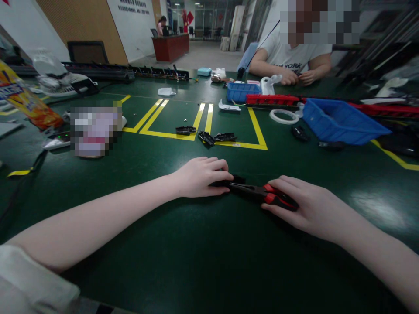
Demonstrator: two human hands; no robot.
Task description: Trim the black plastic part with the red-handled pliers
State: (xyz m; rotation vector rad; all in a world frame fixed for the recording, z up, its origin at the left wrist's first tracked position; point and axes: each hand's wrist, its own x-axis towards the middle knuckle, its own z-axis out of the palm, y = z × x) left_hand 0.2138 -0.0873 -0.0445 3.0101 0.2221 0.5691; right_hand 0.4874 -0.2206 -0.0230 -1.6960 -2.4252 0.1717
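Observation:
My left hand [203, 176] is closed on a small black plastic part [240, 179], pinched between thumb and fingers just above the green table [183, 253]. In my right hand [303, 205] are long-nose pliers [266, 194] with red and black handles, my fingers wrapped round the grips. The jaws point left and meet the black part at my left fingertips; whether they bite on it I cannot tell. Beyond my hands, several similar black parts [207, 138] lie by the yellow tape lines.
A blue bin [343, 122] stands at the right, near a white ring [283, 116]. A smaller blue basket [244, 92] and red strips [272, 100] lie farther back. At the left are a phone-like object [94, 131] and a yellow bag [29, 98]. A person [291, 63] sits opposite.

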